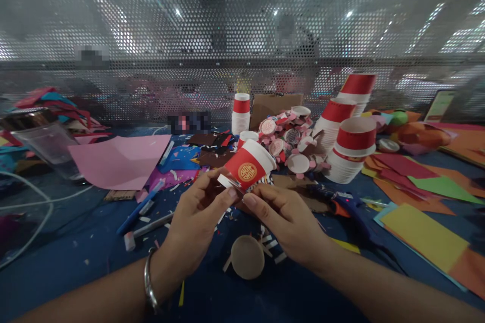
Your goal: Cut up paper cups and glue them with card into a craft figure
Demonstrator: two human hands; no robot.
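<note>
A red and white paper cup (248, 164) with a round gold emblem is tilted between my hands, its white rim up to the right. At its lower end a white edge stands out, cut or folded; I cannot tell which. My left hand (202, 212) grips that lower left end between thumb and fingers. Thumb and fingers of my right hand (284, 214) pinch the bottom edge on the other side. On the table below lies a brown paper disc (247, 257) with white strips sticking out around it.
Stacks of paper cups (356, 144) stand at right, and a smaller stack (241, 113) behind. Cut cup pieces (291, 136) are heaped between them. A glue gun (356, 217), coloured paper (424, 234), pink sheet (121, 159), markers (142, 207) and clear jar (45, 141) surround my hands.
</note>
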